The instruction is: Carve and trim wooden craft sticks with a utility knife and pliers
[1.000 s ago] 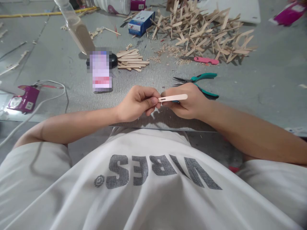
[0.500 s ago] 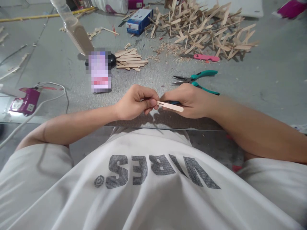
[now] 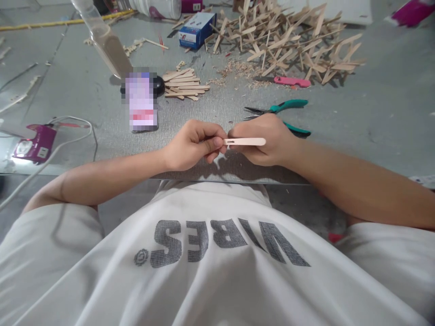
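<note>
A flat wooden craft stick [image 3: 246,141] with a slot cut near its left end lies level between my two hands, just above the table's near edge. My left hand [image 3: 195,145] pinches the slotted end between thumb and fingers. My right hand [image 3: 265,140] is curled behind the stick, fingers closed; in an earlier frame a dark blue tool showed in this hand, hidden now. Green-handled pliers [image 3: 282,113] lie on the table just beyond my right hand.
A small stack of craft sticks [image 3: 185,84] sits ahead, and a big heap of joined sticks [image 3: 288,40] with shavings at the back right. A pink knife [image 3: 288,81], a blue box [image 3: 197,29], a blurred phone [image 3: 141,99] and a purple device [image 3: 32,145] with a cable lie around.
The stick's right end dipped downward half a second ago and has come back up level. Both hands stay in the same spot.
</note>
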A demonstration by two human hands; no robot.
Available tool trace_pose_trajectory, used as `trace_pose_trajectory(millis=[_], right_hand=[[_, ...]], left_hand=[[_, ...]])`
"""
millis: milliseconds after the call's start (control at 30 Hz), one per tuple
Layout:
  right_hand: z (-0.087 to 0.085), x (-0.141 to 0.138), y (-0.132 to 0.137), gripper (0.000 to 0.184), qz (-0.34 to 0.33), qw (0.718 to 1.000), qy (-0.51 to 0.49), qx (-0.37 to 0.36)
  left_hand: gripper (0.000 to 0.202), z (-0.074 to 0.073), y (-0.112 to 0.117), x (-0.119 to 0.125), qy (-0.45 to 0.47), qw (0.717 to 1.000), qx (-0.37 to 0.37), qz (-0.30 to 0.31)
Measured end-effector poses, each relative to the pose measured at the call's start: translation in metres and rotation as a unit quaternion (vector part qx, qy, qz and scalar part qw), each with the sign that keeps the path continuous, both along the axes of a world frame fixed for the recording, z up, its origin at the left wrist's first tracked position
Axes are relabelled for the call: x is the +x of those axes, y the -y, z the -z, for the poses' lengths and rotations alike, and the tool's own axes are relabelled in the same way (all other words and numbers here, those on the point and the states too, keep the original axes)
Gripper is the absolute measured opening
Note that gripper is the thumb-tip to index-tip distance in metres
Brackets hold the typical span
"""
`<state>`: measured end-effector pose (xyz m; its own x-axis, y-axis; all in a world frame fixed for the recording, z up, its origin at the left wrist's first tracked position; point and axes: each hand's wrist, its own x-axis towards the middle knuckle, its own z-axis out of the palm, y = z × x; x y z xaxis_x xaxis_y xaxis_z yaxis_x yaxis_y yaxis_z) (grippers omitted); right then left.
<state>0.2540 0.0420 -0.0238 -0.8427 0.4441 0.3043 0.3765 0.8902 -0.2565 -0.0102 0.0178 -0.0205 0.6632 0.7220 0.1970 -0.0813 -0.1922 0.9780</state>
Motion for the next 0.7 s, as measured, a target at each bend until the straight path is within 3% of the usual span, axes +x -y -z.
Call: trace_pose_trajectory(millis=[367,700], right_hand=[[-0.012,-0.001,0.004,0.014,-0.081,0.993,-0.036,-0.08],[-0.012,0.0,0.004,0.013,-0.083,0.99,-0.05,-0.098]], left_hand=[[0.043,0.0,-0.002,-0.003,-0.033,0.999,0.039,0.006],[0.026,-0.002,-0.003,-0.006,-0.054,0.995,0.087,0.003]])
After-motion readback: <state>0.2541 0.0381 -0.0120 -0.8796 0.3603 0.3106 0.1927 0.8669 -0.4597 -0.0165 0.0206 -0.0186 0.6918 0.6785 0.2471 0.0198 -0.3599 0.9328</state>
